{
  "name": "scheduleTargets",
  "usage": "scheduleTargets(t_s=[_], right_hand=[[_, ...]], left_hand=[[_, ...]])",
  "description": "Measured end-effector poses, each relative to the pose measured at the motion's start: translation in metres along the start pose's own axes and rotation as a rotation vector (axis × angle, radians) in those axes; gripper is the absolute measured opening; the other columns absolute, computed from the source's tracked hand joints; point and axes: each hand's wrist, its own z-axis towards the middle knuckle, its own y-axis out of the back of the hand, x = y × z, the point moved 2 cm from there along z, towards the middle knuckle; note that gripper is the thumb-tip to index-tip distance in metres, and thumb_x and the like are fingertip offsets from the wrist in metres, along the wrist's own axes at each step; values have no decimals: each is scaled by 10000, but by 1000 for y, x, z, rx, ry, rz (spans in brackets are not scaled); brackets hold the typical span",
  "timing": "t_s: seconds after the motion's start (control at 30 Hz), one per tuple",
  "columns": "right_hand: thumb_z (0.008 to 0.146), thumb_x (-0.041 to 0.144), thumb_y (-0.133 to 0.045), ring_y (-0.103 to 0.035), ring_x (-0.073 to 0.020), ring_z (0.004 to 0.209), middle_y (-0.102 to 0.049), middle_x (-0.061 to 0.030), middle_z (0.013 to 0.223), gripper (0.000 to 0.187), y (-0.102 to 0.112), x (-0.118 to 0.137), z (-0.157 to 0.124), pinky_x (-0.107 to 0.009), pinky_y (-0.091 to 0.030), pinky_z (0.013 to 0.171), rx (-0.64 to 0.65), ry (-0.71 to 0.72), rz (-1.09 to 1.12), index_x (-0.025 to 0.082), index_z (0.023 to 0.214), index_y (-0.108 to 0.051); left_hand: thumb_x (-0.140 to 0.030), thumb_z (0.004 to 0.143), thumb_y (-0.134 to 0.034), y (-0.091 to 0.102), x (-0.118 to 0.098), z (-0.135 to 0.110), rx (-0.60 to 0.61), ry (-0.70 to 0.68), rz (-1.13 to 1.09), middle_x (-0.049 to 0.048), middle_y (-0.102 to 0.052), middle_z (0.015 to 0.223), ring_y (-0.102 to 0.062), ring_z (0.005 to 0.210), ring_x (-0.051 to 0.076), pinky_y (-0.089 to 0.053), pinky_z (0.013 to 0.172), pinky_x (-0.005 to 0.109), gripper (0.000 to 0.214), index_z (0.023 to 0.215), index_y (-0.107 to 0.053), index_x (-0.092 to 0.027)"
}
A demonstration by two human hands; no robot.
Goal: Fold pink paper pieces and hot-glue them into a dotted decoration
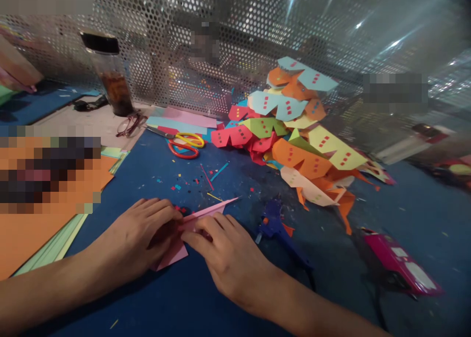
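Observation:
A sheet of pink paper [176, 256], partly folded, lies on the blue tabletop under both hands. A narrow raised fold runs along its far edge to a pointed end on the right. My left hand [142, 236] has its fingers curled over the left part of the fold. At the fold's middle, my right hand [224, 251] pinches the paper with thumb and bent fingers close to the left fingertips. Parts of the sheet are hidden beneath the hands. Small paper scraps [178, 186] and thin coloured strips [220, 171] lie just beyond it.
Scissors [186, 143] with red and yellow handles lie behind the scraps. Folded paper figures [294, 153] are heaped at back right, near a blue glue gun [274, 219] and a magenta packet [401, 263]. Orange sheets [73, 229] and a lidded bottle [112, 82] are at left.

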Motion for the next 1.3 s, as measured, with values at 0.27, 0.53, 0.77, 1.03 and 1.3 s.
scheduleTargets(t_s=[0.27, 0.53, 0.77, 1.03, 1.3], right_hand=[[983, 85, -472, -530, -230, 990, -621, -68, 1140, 338, 0, 1, 2, -387, -458, 837, -26, 9, -24, 201, 1280, -585], [954, 55, -485, -552, -204, 931, -644, -48, 1050, 282, 6, -3, -4, -341, -465, 806, -48, 41, 32, 191, 1139, -648], [923, 56, -528, -590, -196, 937, -674, -48, 1039, 182, 10, -5, -8, -314, -481, 829, -66, 72, 29, 162, 977, -666], [926, 60, -493, -585, -199, 912, -670, -51, 1019, 210, 10, -5, -6, -323, -487, 808, -96, 94, 18, 162, 1041, -635], [933, 65, -483, -574, -192, 906, -659, -50, 1038, 254, 10, -3, -6, -313, -486, 757, -90, 83, -7, 185, 1070, -660]], left_hand=[[-113, 919, -489, 1, -1, -3, -1, 1, 4, -6, -663, 952, -601, 839, 188, -399, 758, 335, 202, 1049, -568, -246], [-105, 923, -452, 0, 2, -2, 17, 17, 13, 2, -669, 967, -605, 853, 194, -413, 775, 346, 224, 1045, -571, -250], [-79, 897, -463, 3, -1, -2, 26, 33, 17, -8, -680, 989, -618, 888, 198, -420, 797, 339, 279, 1067, -573, -270], [-52, 863, -463, 3, 0, -3, 27, 25, 14, -1, -675, 970, -615, 872, 198, -427, 780, 342, 309, 1059, -577, -263], [-52, 852, -459, 1, 1, -2, 32, 28, 24, 20, -682, 1004, -620, 891, 207, -429, 809, 369, 316, 1068, -579, -249]])
